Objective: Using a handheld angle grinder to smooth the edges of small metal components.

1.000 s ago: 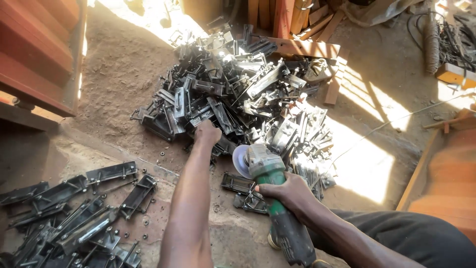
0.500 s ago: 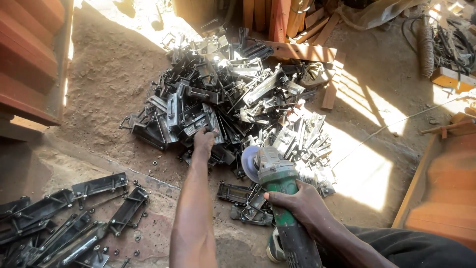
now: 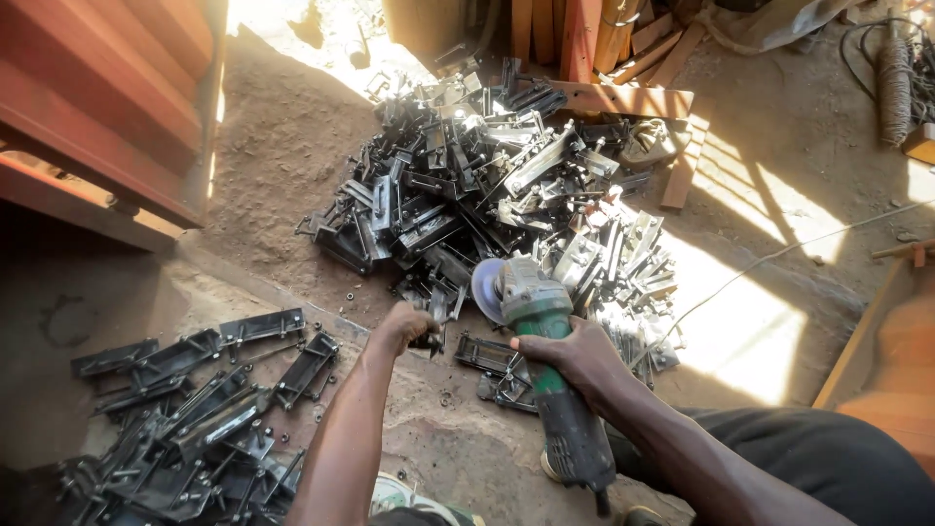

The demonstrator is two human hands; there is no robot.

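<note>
The left hand [image 3: 401, 326] is closed around a small dark metal bracket [image 3: 429, 336] at the near edge of the big heap of metal parts [image 3: 487, 195], its grip clamped on the piece, which is lifted just clear of the dirt floor [image 3: 282, 175]. The right hand [image 3: 575, 358] is wrapped tight round the green body of an angle grinder [image 3: 545, 370], whose disc [image 3: 485, 290] points up toward the heap and sits just beside the left hand (a narrow gap between disc and held bracket). Directly under the grinder lie two flat dark frames [image 3: 492, 365] on the ground.

To the near left a second, lower pile of dark brackets [image 3: 195, 409] spreads out, well apart from the heap; the strip of bare concrete between the two piles is the open room where the left forearm lies. A red metal wall [image 3: 97, 107] bounds the far left, wooden planks [image 3: 623, 97] border the heap's far side, and a thin cable [image 3: 779, 255] runs across the sunlit floor at right.
</note>
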